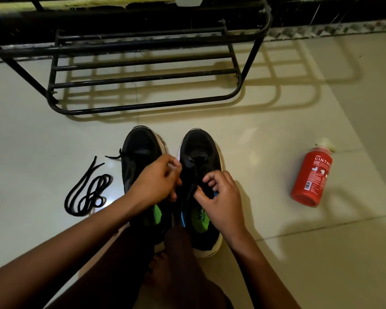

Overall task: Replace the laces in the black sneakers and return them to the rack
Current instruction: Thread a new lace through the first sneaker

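- Fingertips (206, 178) of the right hand (221, 197) are pinched together on the black lace (191, 192) over the eyelet row of the right sneaker (200, 152); the thumb sits just below them, against the same strand.
- Left hand (156, 181) has its fingers curled in close at the inner edge of that shoe, by the tongue — whether they actually clamp the lace cannot be told, since the knuckles hide the tips.
- Both black sneakers stand side by side on the pale tiled floor (276, 121), toes pointing toward the rack, soles down, nearly touching; the left sneaker (140, 148) lies partly under the left wrist.
- Green insoles show inside both heel openings, and a blue strip runs along the inner collar of the right shoe.
- One lace end (114, 156) trails out from the left sneaker's outer side onto the tile.
- Loose black lace (88, 192) lies coiled on the floor to the left of the shoes — apart from them, not touched by either hand.
- Black metal rack (143, 83) stands beyond the toes, its lower barred shelf bare.
- Red bottle (311, 177) with a white cap lies on its side on the floor, well off to the right.
- Person's dark-clad legs fill the lower middle of the view, just behind the heels.
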Demonstrator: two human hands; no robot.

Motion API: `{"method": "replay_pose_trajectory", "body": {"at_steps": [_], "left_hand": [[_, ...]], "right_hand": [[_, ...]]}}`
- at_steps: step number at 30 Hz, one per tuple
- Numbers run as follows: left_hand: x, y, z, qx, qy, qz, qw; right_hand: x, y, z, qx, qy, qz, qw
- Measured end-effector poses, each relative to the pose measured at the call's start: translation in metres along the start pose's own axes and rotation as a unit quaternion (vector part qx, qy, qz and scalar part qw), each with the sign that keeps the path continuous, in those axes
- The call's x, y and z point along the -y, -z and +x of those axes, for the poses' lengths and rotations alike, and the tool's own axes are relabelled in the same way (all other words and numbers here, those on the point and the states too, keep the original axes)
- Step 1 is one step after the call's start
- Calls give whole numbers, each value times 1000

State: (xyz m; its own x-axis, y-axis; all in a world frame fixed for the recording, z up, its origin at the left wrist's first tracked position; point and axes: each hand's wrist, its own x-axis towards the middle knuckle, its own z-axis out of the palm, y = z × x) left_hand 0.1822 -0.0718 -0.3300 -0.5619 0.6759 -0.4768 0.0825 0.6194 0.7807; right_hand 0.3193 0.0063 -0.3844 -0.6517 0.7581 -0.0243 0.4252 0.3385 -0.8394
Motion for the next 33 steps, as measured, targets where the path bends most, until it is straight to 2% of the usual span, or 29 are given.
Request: {"method": "replay_pose_trajectory", "body": {"at_steps": [2, 4, 10, 15, 18, 20, 24, 27, 29, 31, 33], "left_hand": [[3, -1, 0, 9, -49, 154, 987], [1, -2, 1, -11, -89, 261, 961], [0, -5, 5, -26, -132, 317, 939], [0, 3, 14, -25, -99, 149, 983], [-9, 9, 14, -44, -72, -32, 996], [-20, 17, 13, -69, -57, -133, 987], [-45, 32, 6, -81, -44, -210, 973], [-58, 35, -2, -28, -22, -258, 965], [-63, 33, -8, 31, 10, -325, 945], [-67, 33, -12, 60, 37, -382, 922], [-69, 34, -14, 63, 48, -398, 914]], "right_hand": [[1, 1, 0, 1, 0, -4, 1000], [2, 2, 0, 3, -6, -3, 1000], [4, 5, 1, 12, -46, 70, 996], [12, 18, 7, 50, -106, 172, 978], [23, 25, 11, 27, -114, 207, 971], [30, 27, 12, 4, -109, 224, 969], [52, 31, 16, 18, -100, 280, 955], [67, 30, 18, 84, -101, 307, 943], [74, 26, 18, 127, -110, 311, 935], [78, 24, 16, 142, -118, 329, 926], [79, 23, 14, 141, -127, 346, 919]]}}
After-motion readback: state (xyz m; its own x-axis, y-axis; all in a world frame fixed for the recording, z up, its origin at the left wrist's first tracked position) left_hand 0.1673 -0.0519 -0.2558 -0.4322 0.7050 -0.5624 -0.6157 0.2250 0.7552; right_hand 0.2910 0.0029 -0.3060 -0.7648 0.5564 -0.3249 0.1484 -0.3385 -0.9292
